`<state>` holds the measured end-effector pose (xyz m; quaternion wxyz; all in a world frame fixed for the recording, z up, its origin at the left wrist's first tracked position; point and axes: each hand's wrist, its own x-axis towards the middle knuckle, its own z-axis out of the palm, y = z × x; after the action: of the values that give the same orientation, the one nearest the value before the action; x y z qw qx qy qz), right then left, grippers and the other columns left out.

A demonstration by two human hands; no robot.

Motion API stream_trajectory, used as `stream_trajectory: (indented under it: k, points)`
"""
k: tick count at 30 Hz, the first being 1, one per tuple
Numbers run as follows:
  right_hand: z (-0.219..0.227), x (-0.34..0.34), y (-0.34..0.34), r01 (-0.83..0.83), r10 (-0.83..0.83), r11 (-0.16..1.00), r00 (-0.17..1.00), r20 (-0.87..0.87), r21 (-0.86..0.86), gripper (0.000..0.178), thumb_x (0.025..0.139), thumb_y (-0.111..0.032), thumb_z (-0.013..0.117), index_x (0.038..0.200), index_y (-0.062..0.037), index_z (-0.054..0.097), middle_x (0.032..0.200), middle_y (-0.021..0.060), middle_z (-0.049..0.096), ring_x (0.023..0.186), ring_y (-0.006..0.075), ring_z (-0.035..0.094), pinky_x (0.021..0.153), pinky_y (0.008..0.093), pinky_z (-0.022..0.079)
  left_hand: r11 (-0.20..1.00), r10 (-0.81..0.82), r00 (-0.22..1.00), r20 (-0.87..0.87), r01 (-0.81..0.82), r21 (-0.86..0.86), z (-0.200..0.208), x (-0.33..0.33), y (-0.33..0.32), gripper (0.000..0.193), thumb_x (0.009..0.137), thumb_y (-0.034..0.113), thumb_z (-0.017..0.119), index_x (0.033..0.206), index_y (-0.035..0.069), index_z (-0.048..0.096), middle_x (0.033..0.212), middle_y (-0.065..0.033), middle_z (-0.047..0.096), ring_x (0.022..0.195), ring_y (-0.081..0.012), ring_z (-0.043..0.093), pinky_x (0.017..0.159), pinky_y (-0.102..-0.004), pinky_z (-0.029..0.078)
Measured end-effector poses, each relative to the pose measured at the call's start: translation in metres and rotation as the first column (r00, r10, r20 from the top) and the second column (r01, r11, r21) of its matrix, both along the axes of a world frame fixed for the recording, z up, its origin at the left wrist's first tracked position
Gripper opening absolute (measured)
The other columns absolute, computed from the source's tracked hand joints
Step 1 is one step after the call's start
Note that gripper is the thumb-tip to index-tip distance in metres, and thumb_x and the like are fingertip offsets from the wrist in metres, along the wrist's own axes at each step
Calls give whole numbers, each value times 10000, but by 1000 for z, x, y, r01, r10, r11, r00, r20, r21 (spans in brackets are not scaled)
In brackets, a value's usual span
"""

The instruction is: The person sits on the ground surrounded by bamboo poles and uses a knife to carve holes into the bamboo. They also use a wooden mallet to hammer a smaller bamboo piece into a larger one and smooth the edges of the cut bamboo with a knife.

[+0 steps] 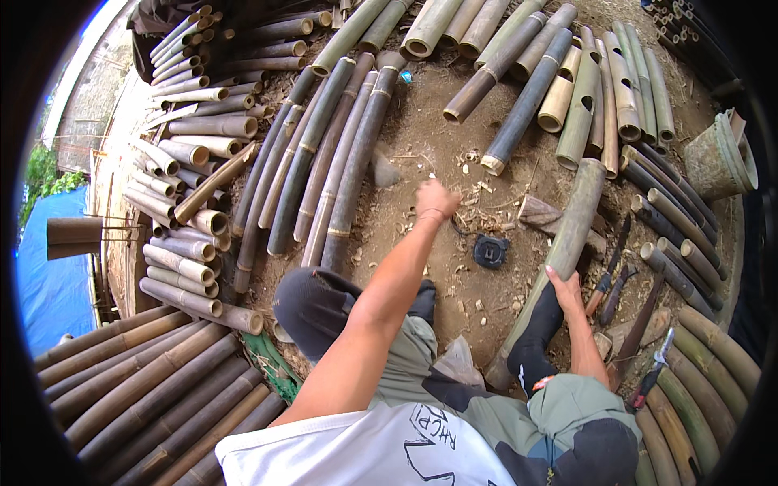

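My left hand [438,200] reaches out over the dirt floor with its fingers curled in. A small pale tip shows at the fingers, but what it belongs to is too small to name. On my right, a thick greenish-grey bamboo pole [579,215] slants from beside my foot up across a wooden block [559,223]. My right hand [566,292] grips this pole along its side, next to my dark sock. A black tape measure [490,251] lies on the ground between the two hands.
Bamboo lengths [328,154] lie left of my left hand, with stacked bamboo [203,125] beyond. Notched tubes [583,105] lie ahead right, near a grey bucket [717,158]. A long-bladed knife [608,279] and a red-handled tool [652,368] are at right. Wood shavings litter the ground.
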<state>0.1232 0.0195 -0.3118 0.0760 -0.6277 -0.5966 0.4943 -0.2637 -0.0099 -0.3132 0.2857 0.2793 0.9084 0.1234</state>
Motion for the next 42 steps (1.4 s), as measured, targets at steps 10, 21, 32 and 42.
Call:
stream_trajectory:
  k: [10, 21, 32, 42]
  points:
    - [8, -6, -2, 73, -65, 996, 985, 157, -44, 1050, 763, -506, 781, 1422, 159, 305, 1367, 386, 475, 1270, 459, 515, 1063, 434, 414, 778, 450, 704, -549, -611, -146, -30, -149, -45, 857, 788, 259, 671, 1486, -26, 263, 1531, -271, 292, 1449, -445, 261, 1186, -545, 232]
    - [23, -14, 9, 109, -89, 990, 974, 210, -86, 945, 737, -456, 791, 1333, 130, 349, 1227, 352, 559, 1129, 463, 594, 954, 471, 475, 967, -246, 940, -235, 256, 12, 30, -67, 188, 829, 737, 453, 792, 1315, 9, 397, 1348, -271, 502, 1248, -421, 524, 1000, -500, 489]
    - [64, -67, 61, 86, 16, 946, 950, -310, 312, 744, 972, -482, 552, 1453, 51, 357, 1317, 282, 507, 1227, 381, 513, 1053, 518, 405, 892, -242, -149, 959, -424, 159, 81, 40, 106, 720, 818, 467, 676, 1272, -71, 523, 957, -179, 680, 753, -254, 676, 654, -366, 581]
    - [34, -28, 164, 93, -142, 902, 986, 87, 421, 605, 934, -282, 614, 1419, 13, 405, 1350, 247, 464, 1255, 382, 478, 1083, 499, 419, 855, -420, 619, -664, 515, -60, 51, -17, 215, 643, 828, 270, 714, 1397, 70, 493, 1383, -223, 475, 1308, -343, 441, 1113, -526, 355]
